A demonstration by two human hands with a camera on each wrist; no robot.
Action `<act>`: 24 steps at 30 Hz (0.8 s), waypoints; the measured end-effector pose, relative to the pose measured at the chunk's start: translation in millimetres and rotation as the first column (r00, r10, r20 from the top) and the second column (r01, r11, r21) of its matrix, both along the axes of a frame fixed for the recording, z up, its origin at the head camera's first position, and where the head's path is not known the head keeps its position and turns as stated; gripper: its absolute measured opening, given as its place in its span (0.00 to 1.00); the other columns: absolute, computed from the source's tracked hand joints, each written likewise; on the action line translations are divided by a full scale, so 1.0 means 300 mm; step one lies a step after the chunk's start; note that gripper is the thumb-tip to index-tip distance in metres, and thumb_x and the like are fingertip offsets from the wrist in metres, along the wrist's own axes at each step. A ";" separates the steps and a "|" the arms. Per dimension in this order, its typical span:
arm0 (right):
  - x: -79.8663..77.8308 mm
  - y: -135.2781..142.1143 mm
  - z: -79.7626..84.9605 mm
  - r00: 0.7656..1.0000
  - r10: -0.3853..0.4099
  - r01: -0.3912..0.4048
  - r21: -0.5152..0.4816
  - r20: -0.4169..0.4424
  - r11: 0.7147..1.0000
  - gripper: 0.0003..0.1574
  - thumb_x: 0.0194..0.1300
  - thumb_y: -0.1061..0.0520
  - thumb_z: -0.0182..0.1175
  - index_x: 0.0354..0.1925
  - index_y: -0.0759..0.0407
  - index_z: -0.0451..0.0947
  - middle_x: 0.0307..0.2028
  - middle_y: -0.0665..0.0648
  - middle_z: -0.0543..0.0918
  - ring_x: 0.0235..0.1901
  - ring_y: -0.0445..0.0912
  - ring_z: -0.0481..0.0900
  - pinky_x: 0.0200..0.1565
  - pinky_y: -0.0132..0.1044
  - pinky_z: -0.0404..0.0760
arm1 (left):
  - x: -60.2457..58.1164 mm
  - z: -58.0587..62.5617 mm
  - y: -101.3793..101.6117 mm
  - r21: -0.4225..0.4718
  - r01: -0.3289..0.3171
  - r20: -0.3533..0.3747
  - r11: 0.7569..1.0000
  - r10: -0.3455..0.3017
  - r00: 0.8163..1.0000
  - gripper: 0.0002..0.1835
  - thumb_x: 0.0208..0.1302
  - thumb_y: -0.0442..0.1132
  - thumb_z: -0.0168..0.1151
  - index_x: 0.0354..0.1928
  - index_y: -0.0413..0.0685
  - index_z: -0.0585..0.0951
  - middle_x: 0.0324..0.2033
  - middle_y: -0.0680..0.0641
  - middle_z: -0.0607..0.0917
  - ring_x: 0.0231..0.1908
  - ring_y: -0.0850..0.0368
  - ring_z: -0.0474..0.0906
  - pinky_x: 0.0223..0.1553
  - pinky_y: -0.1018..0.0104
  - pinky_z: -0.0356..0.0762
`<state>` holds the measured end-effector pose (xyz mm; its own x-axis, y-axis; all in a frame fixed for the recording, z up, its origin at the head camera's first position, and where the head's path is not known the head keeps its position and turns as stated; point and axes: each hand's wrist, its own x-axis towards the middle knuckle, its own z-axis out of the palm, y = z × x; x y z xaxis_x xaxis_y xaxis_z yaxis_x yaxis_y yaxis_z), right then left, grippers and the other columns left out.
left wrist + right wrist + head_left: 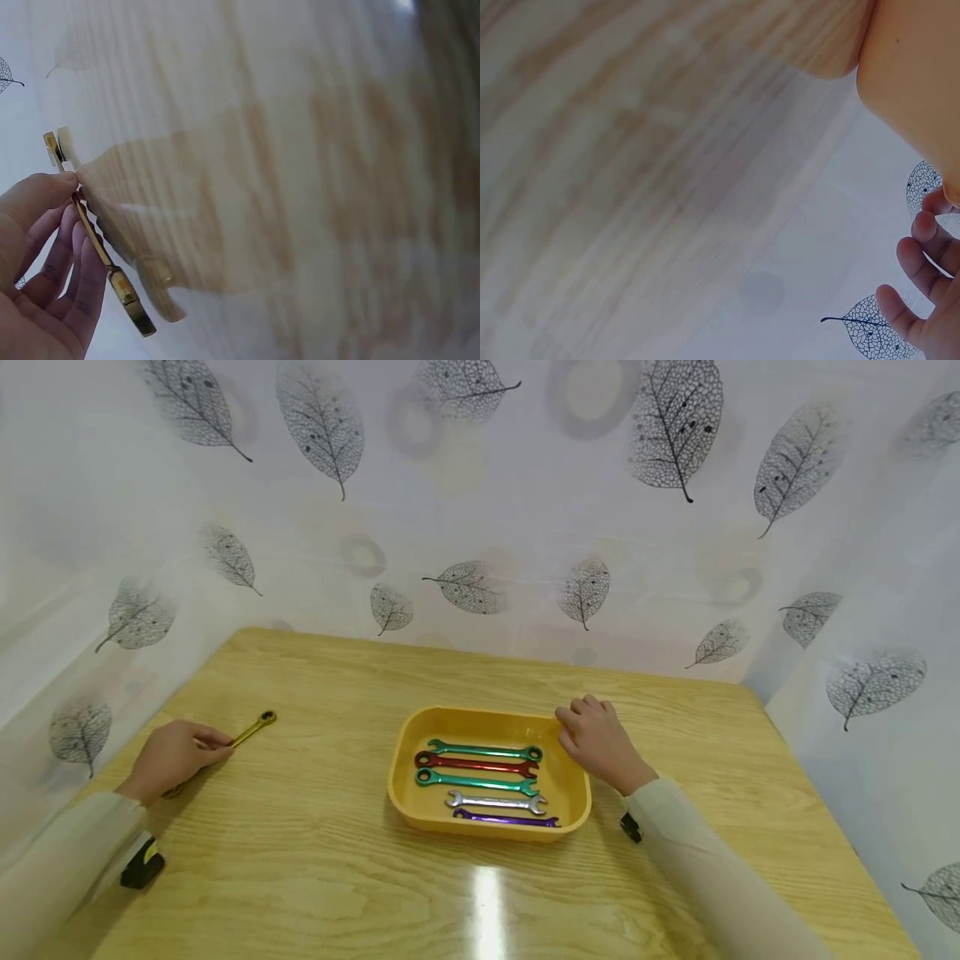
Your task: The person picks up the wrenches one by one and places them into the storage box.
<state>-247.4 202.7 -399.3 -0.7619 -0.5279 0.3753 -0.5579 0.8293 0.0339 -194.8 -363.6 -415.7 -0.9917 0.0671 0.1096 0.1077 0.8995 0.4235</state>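
My left hand (174, 756) pinches a gold-coloured combination wrench (251, 730) between thumb and fingers at the left of the table. In the left wrist view, the wrench (101, 244) is tilted close over the glossy tabletop, which mirrors it. My right hand (600, 742) grips the far right corner of a yellow plastic tray (487, 832) by its rim. Inside the tray lie a green wrench (483, 750), a red wrench (476, 765), a second green wrench (476, 782), a silver open-end wrench (497, 802) and a small purple wrench (506, 819), roughly parallel.
The wood-grain table (315, 877) ends at a pale curtain (480, 510) printed with dark leaves, which also hangs along both sides. A dark wrist device (142, 864) sits under the left sleeve, another (631, 827) under the right one.
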 end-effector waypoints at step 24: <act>-0.001 -0.001 -0.002 1.000 -0.006 0.006 0.000 -0.002 1.000 0.04 0.64 0.58 0.52 0.35 0.56 0.74 0.24 0.53 0.69 0.29 0.49 0.63 0.37 0.44 0.63 | 0.030 0.008 0.001 -0.013 0.025 -0.023 1.000 -0.025 0.999 0.12 0.55 0.36 0.66 0.38 0.33 0.85 0.33 0.33 0.86 0.31 0.41 0.82 0.36 0.45 0.76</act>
<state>-247.5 202.4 -400.0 -0.7644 -0.5233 0.3767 -0.5530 0.8325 0.0346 -185.9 -363.4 -413.4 -0.9870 0.0933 0.1312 0.1397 0.9016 0.4095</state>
